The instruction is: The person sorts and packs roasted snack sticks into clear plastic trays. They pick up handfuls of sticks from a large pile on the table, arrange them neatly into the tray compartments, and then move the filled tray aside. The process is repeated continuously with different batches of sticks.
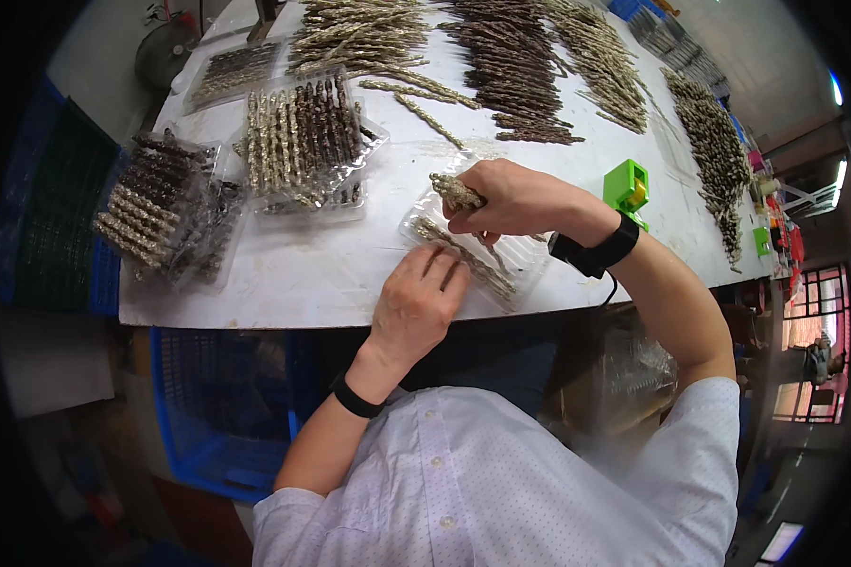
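My right hand is closed around a bundle of pale gold, glittery twisted sticks, their ends poking out on the left side of the fist. Below it, a clear plastic tray lies near the table's front edge with a few glittery twisted sticks inside. At the tray's left side, my left hand has its fingers bent down on the sticks. The fingertips seem to pinch one stick's end, though they partly hide it.
Filled clear trays of gold and dark brown sticks are stacked at left, beside another tilted stack. Loose piles of gold, brown and darker sticks lie farther back. A green tape dispenser stands right; a blue crate sits below the table.
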Motion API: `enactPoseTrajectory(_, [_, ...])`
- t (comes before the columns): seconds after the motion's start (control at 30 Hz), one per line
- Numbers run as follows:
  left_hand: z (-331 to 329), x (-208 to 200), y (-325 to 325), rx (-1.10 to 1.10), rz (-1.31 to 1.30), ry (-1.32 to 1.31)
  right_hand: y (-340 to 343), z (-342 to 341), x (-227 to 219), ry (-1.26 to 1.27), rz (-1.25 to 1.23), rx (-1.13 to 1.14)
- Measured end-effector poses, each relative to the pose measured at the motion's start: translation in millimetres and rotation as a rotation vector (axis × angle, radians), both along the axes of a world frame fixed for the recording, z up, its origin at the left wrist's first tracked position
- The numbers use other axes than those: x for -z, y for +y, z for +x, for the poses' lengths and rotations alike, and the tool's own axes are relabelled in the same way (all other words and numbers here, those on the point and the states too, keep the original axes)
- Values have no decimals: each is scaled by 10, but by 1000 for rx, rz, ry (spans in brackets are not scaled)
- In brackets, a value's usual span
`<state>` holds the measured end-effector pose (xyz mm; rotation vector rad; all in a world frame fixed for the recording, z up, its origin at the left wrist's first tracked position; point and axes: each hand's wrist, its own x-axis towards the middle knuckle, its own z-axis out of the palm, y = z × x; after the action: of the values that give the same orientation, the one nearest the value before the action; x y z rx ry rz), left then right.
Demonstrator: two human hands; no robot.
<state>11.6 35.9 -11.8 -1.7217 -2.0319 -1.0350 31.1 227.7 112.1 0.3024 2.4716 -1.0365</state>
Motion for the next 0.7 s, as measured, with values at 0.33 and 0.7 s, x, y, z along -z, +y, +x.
enactPoseTrajectory(0.33, [22,-62,14,-16,-30,-37,-50,201,113,-68,124,-35])
enactPoseTrajectory(0.7, [26,-22,31,-57,39,40,8,278,348,5,43,-32])
